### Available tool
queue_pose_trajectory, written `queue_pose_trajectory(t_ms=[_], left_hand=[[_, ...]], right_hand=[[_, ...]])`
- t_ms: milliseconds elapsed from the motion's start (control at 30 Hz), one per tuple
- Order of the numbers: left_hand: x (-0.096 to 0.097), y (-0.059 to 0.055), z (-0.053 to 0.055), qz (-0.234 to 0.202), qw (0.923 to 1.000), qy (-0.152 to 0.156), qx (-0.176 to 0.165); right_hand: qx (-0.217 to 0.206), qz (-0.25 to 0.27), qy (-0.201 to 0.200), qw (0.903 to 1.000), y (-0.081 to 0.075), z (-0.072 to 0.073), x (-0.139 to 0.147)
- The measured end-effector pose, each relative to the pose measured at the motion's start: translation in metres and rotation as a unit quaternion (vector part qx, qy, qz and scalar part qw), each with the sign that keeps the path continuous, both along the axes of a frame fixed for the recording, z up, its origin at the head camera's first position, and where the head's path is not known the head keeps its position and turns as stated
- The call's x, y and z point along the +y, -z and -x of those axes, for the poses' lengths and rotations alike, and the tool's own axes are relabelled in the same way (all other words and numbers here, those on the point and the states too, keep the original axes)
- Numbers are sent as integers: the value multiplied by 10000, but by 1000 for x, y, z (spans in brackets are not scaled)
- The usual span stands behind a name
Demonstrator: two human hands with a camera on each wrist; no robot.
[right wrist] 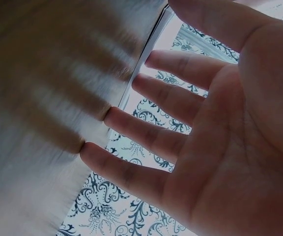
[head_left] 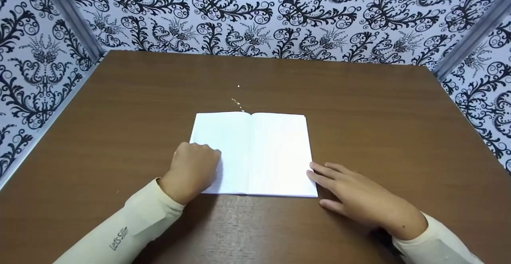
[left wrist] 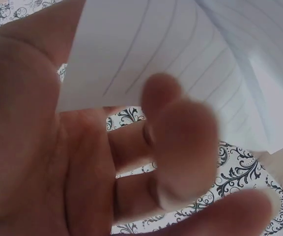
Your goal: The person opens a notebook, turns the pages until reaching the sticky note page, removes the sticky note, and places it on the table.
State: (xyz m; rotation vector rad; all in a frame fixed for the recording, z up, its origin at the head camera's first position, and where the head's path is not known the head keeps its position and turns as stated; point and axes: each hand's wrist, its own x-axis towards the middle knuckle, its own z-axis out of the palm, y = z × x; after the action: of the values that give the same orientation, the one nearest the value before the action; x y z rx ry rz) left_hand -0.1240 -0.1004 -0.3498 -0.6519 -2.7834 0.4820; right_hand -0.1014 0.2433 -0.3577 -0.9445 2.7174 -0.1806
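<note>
An open notebook (head_left: 279, 156) with white pages lies flat on the brown table (head_left: 359, 128), its spine running away from me. At the lower part of its left page my left hand (head_left: 195, 168) is curled, knuckles up. The left wrist view shows a lined page (left wrist: 127, 49) running into that hand, with fingers (left wrist: 185, 147) curled in front of it; the thumb's contact is partly hidden. Beside the notebook's lower right edge, my right hand (head_left: 355, 196) rests with spread, fairly straight fingers. Its fingertips touch the tabletop and the notebook's edge (right wrist: 156, 32).
Small pale crumbs or marks (head_left: 238, 103) dot the table just beyond the notebook's spine. Black-and-white patterned wallpaper (head_left: 255, 16) covers the walls behind the table and at both sides.
</note>
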Motion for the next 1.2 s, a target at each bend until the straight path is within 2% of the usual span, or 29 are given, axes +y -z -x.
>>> queue_pose_trajectory(t_ms=[133, 300, 433, 667, 900, 967, 1200], left_hand=[[-1, -1, 1, -69, 9997, -175, -159], [-1, -4, 2, 86, 9979, -460, -446], [-3, -6, 4, 125, 9968, -640, -460], [-6, -10, 5, 213, 9955, -920, -52], [3, -15, 2, 23, 9947, -746, 705], [6, -18, 1, 15, 9931, -785, 869], [6, -32, -5, -38, 9887, -1031, 1088]], right_hand=[[-17, -8, 29, 10000, -1, 0, 0], [-11, -20, 30, 10000, 0, 0, -1], [-38, -22, 58, 10000, 0, 0, 0], [-54, -15, 56, 10000, 1, 0, 0], [-45, -25, 74, 10000, 0, -1, 1], [-50, -22, 85, 9999, 0, -1, 1], [-45, 15, 81, 10000, 0, -1, 1]])
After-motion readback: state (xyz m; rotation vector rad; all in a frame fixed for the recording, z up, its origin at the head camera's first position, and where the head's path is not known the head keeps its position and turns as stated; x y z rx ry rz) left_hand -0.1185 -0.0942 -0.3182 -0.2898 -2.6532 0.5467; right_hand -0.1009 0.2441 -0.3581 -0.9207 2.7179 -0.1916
